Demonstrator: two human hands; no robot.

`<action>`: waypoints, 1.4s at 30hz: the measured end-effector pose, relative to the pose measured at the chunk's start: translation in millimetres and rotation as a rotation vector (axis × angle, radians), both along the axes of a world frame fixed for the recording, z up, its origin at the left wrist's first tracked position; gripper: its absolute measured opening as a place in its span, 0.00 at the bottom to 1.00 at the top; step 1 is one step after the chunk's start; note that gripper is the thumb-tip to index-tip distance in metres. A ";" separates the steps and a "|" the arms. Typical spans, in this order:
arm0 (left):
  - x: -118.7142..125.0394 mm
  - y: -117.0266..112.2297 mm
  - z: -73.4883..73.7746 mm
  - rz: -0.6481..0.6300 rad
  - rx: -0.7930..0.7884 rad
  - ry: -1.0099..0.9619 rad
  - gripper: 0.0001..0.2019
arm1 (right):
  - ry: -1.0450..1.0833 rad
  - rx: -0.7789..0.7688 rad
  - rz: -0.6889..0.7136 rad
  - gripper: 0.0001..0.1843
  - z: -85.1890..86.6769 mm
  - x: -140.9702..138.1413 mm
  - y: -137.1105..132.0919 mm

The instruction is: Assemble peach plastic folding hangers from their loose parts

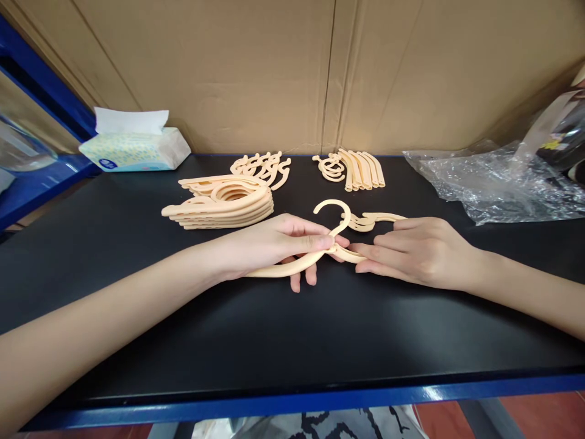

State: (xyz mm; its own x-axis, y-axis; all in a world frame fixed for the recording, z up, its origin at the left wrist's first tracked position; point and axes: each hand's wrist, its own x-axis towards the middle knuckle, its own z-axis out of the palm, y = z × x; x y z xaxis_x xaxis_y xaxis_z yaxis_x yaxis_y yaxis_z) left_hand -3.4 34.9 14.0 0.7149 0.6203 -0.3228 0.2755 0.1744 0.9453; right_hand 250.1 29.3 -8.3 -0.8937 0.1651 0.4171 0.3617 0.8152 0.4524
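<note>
A peach plastic hanger [333, 210] lies on the black table top [274, 329], its hook pointing away from me. My left hand [269, 244] is closed around the hanger's left arm near the neck, thumb on top. My right hand [415, 251] rests on the hanger's right arm, fingers pressed together and pinching it by the joint. Just behind my right hand lie loose peach hanger pieces [372, 221].
A stack of finished hangers [223, 201] sits behind my left hand. Hook pieces [262, 166] and arm pieces [354, 167] lie at the back by the cardboard wall. A tissue pack [134, 149] stands back left, crumpled clear plastic [493, 183] right.
</note>
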 end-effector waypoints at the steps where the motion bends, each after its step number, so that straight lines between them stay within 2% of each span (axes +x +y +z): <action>1: 0.0 -0.2 0.5 -0.003 0.003 -0.002 0.16 | -0.005 0.009 -0.004 0.11 0.0 0.1 0.0; 13: -0.5 0.2 2.0 0.023 0.050 0.037 0.15 | -0.013 0.053 -0.021 0.10 -2.0 -1.4 0.8; 34: -1.5 1.3 0.9 0.027 0.000 0.032 0.16 | 0.027 -0.011 -0.008 0.09 -2.9 0.4 1.6; 42: -0.8 -2.1 2.3 -0.018 0.122 0.121 0.18 | 0.040 0.037 0.003 0.10 -3.4 1.8 0.3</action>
